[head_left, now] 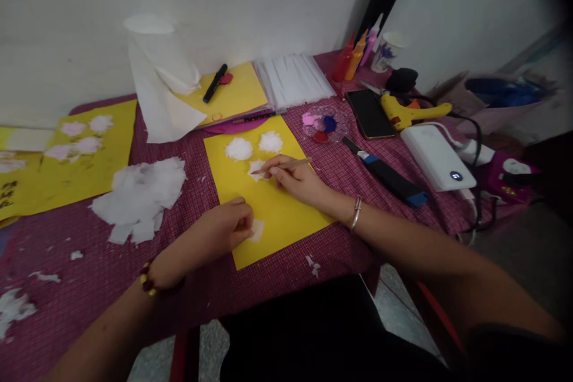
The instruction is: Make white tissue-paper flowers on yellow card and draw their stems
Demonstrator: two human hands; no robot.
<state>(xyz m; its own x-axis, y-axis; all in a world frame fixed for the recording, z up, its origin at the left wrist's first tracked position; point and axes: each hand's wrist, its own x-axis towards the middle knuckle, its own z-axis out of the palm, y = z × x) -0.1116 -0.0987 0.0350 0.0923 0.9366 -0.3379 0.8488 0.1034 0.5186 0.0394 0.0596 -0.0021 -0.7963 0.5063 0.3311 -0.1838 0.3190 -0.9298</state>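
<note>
My right hand pinches a thin wooden stick, with its tip at a small white tissue puff on a yellow sheet. Two fuller white tissue puffs, one at the left and one at the right, sit higher on the same sheet. Low on the sheet, the curled fingers of my left hand are closed on the edge of a small tissue square. Left of the sheet lies a loose heap of white tissue squares.
At the left are yellow sheets with pale pink puffs. Behind stand a tissue roll and a pack of white sticks. To the right lie a paint palette, utility knife, phone, yellow glue gun and corded power bank.
</note>
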